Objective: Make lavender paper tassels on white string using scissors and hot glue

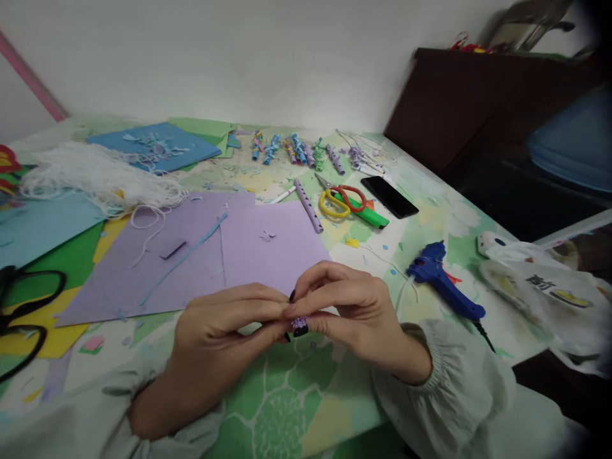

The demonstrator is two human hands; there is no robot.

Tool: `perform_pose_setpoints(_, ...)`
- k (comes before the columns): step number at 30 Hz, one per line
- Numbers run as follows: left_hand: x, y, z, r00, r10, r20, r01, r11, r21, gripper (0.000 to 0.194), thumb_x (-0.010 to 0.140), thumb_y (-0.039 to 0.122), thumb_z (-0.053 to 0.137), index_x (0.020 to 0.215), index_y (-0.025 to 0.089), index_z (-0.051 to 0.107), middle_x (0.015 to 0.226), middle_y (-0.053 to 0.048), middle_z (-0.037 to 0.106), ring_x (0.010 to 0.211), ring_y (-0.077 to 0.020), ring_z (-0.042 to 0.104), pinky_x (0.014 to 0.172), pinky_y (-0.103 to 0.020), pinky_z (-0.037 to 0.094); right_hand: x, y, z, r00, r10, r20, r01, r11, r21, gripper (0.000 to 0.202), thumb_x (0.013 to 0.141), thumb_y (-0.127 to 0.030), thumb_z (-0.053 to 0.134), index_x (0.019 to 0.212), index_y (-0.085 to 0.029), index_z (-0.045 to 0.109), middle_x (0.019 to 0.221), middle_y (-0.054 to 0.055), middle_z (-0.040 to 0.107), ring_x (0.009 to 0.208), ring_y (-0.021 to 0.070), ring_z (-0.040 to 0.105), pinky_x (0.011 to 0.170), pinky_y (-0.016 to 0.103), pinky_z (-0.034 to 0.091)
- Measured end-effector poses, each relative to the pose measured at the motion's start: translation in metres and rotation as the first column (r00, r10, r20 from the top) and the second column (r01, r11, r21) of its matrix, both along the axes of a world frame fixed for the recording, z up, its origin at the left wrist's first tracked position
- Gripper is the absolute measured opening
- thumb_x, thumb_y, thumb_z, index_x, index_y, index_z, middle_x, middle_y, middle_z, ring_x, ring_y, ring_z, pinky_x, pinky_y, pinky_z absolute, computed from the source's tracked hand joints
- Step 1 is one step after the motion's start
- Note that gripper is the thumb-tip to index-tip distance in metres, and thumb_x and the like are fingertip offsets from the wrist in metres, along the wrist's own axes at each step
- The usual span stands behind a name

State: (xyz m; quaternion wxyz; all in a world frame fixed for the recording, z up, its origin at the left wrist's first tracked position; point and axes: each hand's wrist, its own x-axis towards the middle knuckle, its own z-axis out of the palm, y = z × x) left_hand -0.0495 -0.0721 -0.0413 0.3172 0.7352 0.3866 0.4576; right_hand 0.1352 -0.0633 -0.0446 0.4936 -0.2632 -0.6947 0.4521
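Because fine control is presumably needed, the left hand (pixel 206 333) and right hand (pixel 359 312) meet at lower centre; any clamped item is indiscernible.

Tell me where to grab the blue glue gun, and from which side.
By the handle, I'd say, with the right hand coming from the near right: that long, slim part of the blue glue gun slants that way, away from the bulkier front, with the black cord trailing off its end.

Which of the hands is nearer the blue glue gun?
Right. The right hand is to the left of the glue gun, apart from it; the left hand is farther left.
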Motion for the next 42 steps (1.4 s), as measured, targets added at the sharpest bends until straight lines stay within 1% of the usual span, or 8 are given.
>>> perform_pose_setpoints(5,-0.001,0.001,-0.001,0.999,0.033,-0.004,-0.033,0.989,-0.145,0.017,0.078,0.012,0.066,0.081,0.025,0.077,0.077,0.0,0.075,0.06,-0.0113,0.067,0.054,-0.016,0.054,0.0,0.006,-0.003,0.99,-0.011,-0.139,-0.025,0.966,-0.256,0.008,0.079,-0.016,0.071,0.084,-0.021,0.075,0.085,0.004,0.069,0.083,0.0156,0.064,0.079,0.031,0.052)
perform_pose_setpoints(9,-0.004,0.003,-0.007,0.987,0.124,0.099,-0.098,0.967,-0.236,0.027,0.085,0.015,0.061,0.102,0.034,0.072,0.091,0.002,0.069,0.059,-0.0073,0.063,0.047,-0.013,0.051,-0.002,0.013,-0.013,0.965,-0.039,-0.26,-0.122,0.809,-0.575,0.011,0.078,-0.026,0.074,0.084,-0.017,0.07,0.074,0.002,0.071,0.072,0.0122,0.066,0.073,0.026,0.053)
perform_pose_setpoints(14,-0.008,0.01,-0.013,0.998,-0.034,0.05,0.04,0.99,-0.136,0.051,0.081,0.014,0.066,0.124,0.04,0.06,0.108,-0.001,0.066,0.075,-0.011,0.064,0.059,-0.018,0.056,-0.003,0.015,-0.02,0.966,0.051,-0.254,-0.228,0.636,-0.737,0.023,0.069,-0.029,0.081,0.083,-0.014,0.072,0.063,0.0,0.07,0.056,0.0083,0.063,0.058,0.02,0.05)
perform_pose_setpoints(18,-0.01,0.014,-0.015,0.993,-0.113,-0.021,0.114,0.994,0.002,0.042,0.081,0.01,0.066,0.115,0.034,0.068,0.096,-0.002,0.071,0.079,-0.0135,0.066,0.066,-0.019,0.056,-0.001,0.013,-0.017,0.973,0.124,-0.196,-0.232,0.55,-0.803,0.021,0.066,-0.03,0.082,0.074,-0.013,0.073,0.057,-0.001,0.068,0.049,0.0078,0.06,0.05,0.019,0.048)
perform_pose_setpoints(26,-0.008,0.011,-0.013,0.988,-0.152,-0.042,0.155,0.981,0.112,0.033,0.08,0.005,0.063,0.104,0.027,0.071,0.087,-0.004,0.073,0.074,-0.0141,0.069,0.064,-0.02,0.057,-0.003,0.012,-0.01,0.986,0.15,-0.076,-0.151,0.591,-0.793,0.026,0.061,-0.036,0.084,0.071,-0.013,0.076,0.052,-0.002,0.061,0.047,0.006,0.053,0.05,0.017,0.041)
perform_pose_setpoints(32,-0.011,0.015,-0.004,0.998,0.006,0.061,0.006,0.982,-0.189,0.012,0.076,0.012,0.069,0.075,0.023,0.075,0.071,-0.003,0.073,0.066,-0.0151,0.068,0.061,-0.021,0.054,-0.003,0.014,-0.003,0.991,0.122,-0.052,-0.12,0.66,-0.742,0.029,0.06,-0.037,0.085,0.074,-0.014,0.077,0.056,-0.002,0.062,0.052,0.007,0.052,0.052,0.019,0.04)
perform_pose_setpoints(37,-0.012,0.021,-0.004,0.929,0.229,0.29,-0.017,0.809,-0.587,0.006,0.065,0.018,0.079,0.07,0.019,0.076,0.065,-0.003,0.072,0.059,-0.0135,0.065,0.055,-0.02,0.051,0.006,0.017,0.007,0.997,0.058,-0.057,-0.081,0.751,-0.655,0.027,0.065,-0.039,0.082,0.072,-0.014,0.075,0.055,-0.001,0.062,0.051,0.0073,0.051,0.051,0.019,0.039)
perform_pose_setpoints(42,-0.01,0.021,0.0,0.832,0.316,0.456,0.095,0.729,-0.678,0.012,0.065,0.02,0.081,0.076,0.017,0.077,0.066,-0.005,0.074,0.064,-0.0132,0.067,0.059,-0.019,0.052,0.016,0.023,0.008,0.996,-0.053,-0.068,0.009,0.848,-0.529,0.024,0.075,-0.038,0.075,0.077,-0.014,0.076,0.052,-0.002,0.059,0.049,0.0072,0.047,0.049,0.021,0.035)
